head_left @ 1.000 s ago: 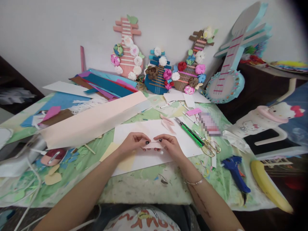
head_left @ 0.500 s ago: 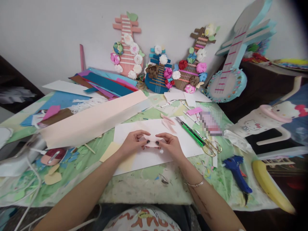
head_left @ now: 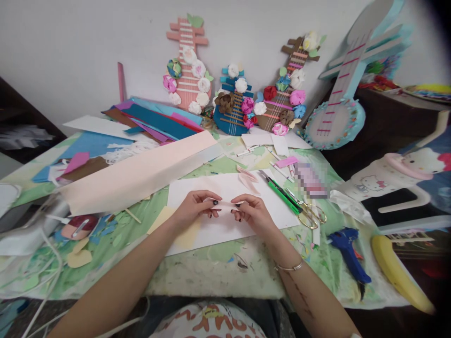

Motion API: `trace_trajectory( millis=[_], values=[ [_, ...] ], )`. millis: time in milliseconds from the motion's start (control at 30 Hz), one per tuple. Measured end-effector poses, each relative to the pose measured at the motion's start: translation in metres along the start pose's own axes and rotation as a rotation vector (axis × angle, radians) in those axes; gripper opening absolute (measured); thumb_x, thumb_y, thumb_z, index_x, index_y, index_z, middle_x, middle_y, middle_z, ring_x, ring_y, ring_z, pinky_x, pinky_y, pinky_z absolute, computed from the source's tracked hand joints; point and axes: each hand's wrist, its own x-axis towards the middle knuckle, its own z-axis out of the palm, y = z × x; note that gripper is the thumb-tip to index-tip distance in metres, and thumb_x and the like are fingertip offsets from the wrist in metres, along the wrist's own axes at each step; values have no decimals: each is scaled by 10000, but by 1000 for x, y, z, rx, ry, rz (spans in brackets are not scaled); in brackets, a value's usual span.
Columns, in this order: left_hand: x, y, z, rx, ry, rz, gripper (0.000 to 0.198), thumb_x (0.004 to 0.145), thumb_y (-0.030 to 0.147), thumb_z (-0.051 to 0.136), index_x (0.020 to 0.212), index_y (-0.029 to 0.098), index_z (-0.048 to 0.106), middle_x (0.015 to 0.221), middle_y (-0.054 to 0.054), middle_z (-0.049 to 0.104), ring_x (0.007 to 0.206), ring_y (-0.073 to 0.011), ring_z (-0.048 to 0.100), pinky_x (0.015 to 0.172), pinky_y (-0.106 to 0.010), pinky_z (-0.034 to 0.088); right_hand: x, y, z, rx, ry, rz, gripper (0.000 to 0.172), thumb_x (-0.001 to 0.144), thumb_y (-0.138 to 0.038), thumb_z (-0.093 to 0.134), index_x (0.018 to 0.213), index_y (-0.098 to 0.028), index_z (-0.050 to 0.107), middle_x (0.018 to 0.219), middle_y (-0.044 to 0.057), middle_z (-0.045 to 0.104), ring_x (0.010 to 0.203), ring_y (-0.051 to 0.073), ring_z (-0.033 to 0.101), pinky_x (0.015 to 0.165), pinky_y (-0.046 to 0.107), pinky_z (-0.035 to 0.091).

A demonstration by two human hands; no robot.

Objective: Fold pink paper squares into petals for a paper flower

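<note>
pale strip (head_left: 227, 203), in the head view, hangs above the white sheet (head_left: 221, 230), pinched in the grip of left hand (head_left: 197, 206) and right hand (head_left: 255, 212); they have parted slightly since half a second ago, so it seems pulled straighter, its handling apparently unfinished

- Between the left hand (head_left: 195, 206) and right hand (head_left: 256, 213): pale pinkish strip (head_left: 228, 204); thumbnails (head_left: 215, 203) black.
- Under both hands: plain white sheet (head_left: 214, 237), then a cloth (head_left: 211, 281) blotched green and cream.
- Past the left hand: plain peach paper (head_left: 141, 171).
- Right of the right hand: bright green cutter (head_left: 287, 198), gold-handled scissors (head_left: 310, 217), blue glue gun (head_left: 348, 256), yellow banana (head_left: 398, 272).
- Well beyond both hands: pink lute (head_left: 185, 87) striped white, blue lute (head_left: 225, 124) striped brown, brown lute (head_left: 266, 119) striped pink.
</note>
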Motion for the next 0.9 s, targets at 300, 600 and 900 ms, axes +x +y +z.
trace_trajectory(
  millis=[300,600,900],
  values=[
    [0,-5,-2,-135,-53,30,103,714,148,677,803,111,713,676,-50,659,608,-124,607,603,-229,459,-1,0,-1,113,-48,-5,120,674,-153,600,770,-142,672,608,18,634,534,105,560,531,230,408],
    [2,-8,2,-119,12,42,132,732,225,715,782,110,673,663,-27,617,577,-91,563,560,-199,409,2,4,4,69,18,-45,155,689,-270,709,723,-152,614,596,4,608,483,95,527,482,225,380],
    [3,-7,3,-1,35,-10,256,727,243,719,948,145,635,645,27,586,516,-64,539,505,-176,371,4,9,-2,-31,52,-76,259,708,-247,717,929,-187,596,611,-34,588,486,80,506,488,208,351]
  ],
)
